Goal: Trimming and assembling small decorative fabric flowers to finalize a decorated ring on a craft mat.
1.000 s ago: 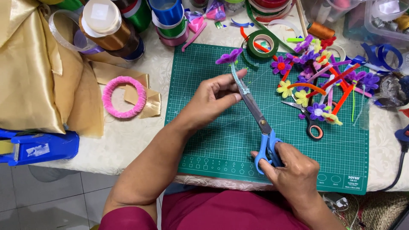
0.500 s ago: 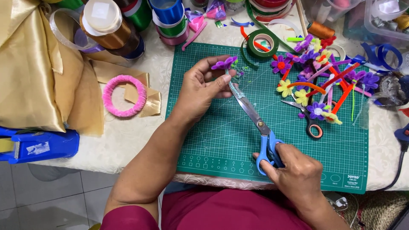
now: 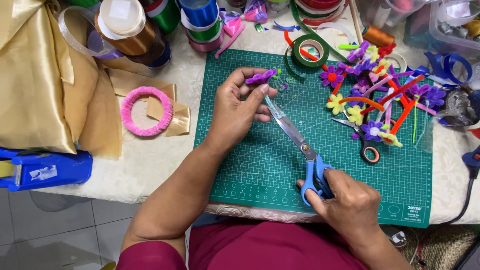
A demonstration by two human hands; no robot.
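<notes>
Flowers [image 3: 372, 95] beside scissors [image 3: 295, 142]

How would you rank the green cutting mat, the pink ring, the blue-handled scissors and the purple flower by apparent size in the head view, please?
1. green cutting mat
2. blue-handled scissors
3. pink ring
4. purple flower

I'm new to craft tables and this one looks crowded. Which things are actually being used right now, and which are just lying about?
In use:
left hand pinching a purple fuzzy flower
right hand holding blue-handled scissors
green cutting mat

Lying about:
pink fuzzy ring
gold cloth
ribbon spools
green tape roll
pile of finished flowers
blue tape dispenser
</notes>
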